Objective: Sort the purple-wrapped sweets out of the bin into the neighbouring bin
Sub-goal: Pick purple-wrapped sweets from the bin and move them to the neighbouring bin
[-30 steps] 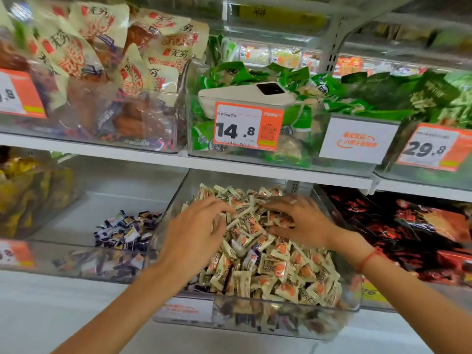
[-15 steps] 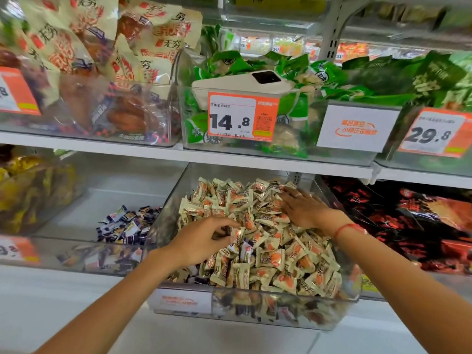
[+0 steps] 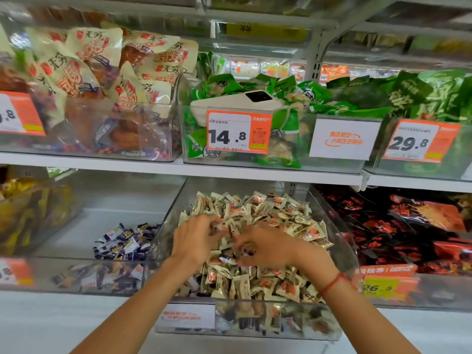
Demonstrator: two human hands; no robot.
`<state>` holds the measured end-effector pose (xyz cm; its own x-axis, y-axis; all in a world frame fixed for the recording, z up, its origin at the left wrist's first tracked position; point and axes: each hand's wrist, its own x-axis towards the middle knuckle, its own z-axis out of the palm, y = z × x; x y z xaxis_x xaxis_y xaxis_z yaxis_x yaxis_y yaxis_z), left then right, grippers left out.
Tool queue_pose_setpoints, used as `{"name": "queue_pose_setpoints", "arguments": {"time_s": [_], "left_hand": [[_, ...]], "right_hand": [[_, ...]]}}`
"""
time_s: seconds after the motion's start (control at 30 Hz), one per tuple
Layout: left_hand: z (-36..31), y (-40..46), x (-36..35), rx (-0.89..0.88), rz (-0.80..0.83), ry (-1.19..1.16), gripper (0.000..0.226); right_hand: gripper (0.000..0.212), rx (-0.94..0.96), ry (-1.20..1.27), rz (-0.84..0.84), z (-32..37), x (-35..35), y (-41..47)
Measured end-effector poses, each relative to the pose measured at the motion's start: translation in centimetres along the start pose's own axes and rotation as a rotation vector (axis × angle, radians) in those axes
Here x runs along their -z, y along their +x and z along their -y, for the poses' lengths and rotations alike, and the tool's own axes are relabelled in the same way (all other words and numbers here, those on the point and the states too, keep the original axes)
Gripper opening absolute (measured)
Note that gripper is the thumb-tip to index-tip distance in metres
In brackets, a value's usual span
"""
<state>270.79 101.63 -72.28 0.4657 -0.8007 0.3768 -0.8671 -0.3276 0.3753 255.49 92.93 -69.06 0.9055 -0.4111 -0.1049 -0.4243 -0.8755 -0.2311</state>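
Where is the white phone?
The white phone lies on the green packets in the upper shelf's middle bin, just above the 14.8 price tag.

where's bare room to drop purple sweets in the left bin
The left bin's floor is bare behind the purple sweets and to their left. The cream sweets' bin is heaped, with both hands over it.

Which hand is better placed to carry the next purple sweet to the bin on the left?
Probably left. The left hand lies nearer the neighbouring bin; the purple sweet lies between it and the right hand.
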Motion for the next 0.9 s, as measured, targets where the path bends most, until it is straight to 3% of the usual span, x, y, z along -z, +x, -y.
{"name": "queue_pose_setpoints", "arguments": {"time_s": [0.07,0.23,0.43,0.53,0.63,0.77,0.83,0.9], "left_hand": [[0.1,-0.1,0.2,0.000,-0.021,-0.032,0.035],[1.3,-0.8,1.0,-0.076,0.052,-0.081,0.028],[2.3,-2.2,1.7,-0.181,0.237,-0.168,0.028],[1.0,-2.4,1.4,-0.269,0.298,-0.111,0.030],[-0.8,-1.9,0.0,-0.322,0.318,0.047,0.039],[-1.0,-1.7,-1.2,-0.258,0.279,0.218,0.036],[-0.4,-2.1,-0.6,-0.254,0.289,0.211,0.035],[0.1,-3.1,0.4,-0.250,0.201,0.132,0.031]], "right_hand": [[0.035,-0.071,-0.006,0.017,-0.6,-1.3,-0.2],[0.021,-0.078,-0.046,-0.378,-1.8,-2.5,-0.7],[0.024,-0.140,-0.248,-0.662,-2.4,-3.1,-0.6],[0.014,-0.190,-0.213,-0.785,-2.7,-2.3,-0.5],[0.011,-0.184,-0.120,-0.800,-2.8,-2.0,-0.9],[0.011,-0.169,0.099,-0.819,-3.5,-2.3,-1.4],[0.011,-0.180,0.173,-0.841,-3.9,-2.3,-1.6],[0.014,-0.142,0.238,-0.816,-3.7,-2.3,-1.8]]}}
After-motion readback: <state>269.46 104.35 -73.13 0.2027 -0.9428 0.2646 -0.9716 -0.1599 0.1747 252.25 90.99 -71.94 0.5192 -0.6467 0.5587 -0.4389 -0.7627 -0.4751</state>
